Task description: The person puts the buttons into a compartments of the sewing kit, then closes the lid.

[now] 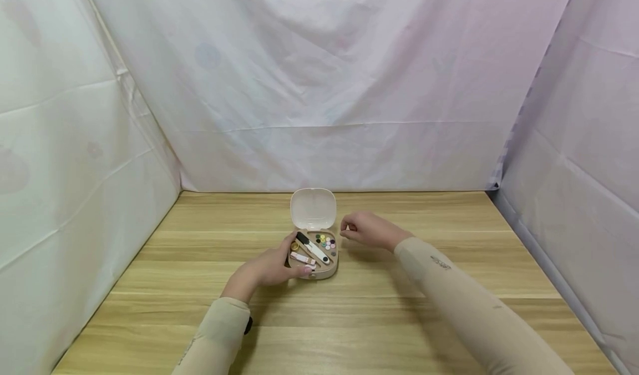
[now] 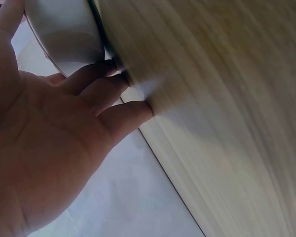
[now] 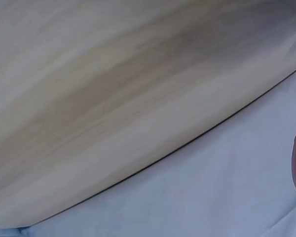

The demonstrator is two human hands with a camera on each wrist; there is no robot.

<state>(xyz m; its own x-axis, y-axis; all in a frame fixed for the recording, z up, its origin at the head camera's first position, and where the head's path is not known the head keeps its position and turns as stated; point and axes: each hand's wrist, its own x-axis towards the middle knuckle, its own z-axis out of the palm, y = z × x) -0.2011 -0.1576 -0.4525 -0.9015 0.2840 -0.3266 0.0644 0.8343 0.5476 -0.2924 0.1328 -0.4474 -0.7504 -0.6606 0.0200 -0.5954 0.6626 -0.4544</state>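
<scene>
A small beige sewing box [image 1: 326,274] stands on the table, its translucent lid [image 1: 313,208] raised at the back. Inside lie a black-and-white tool [image 1: 317,251], small coloured buttons [image 1: 326,241], a pink-and-white strip [image 1: 302,258] and a gold-coloured ring [image 1: 295,246]. My left hand [image 1: 272,265] grips the box from its left side, thumb along the front; the left wrist view shows fingers against the box wall [image 2: 64,34]. Just right of the box is my right hand [image 1: 369,231], fingers curled and thumb near the index finger; I cannot tell whether it pinches something small.
The wood-grain table [image 1: 424,325] runs back to a white cloth backdrop [image 1: 319,86]. More cloth hangs along the left [image 1: 75,170] and right [image 1: 574,170] sides. In the right wrist view, the table edge [image 3: 153,160] meets the cloth.
</scene>
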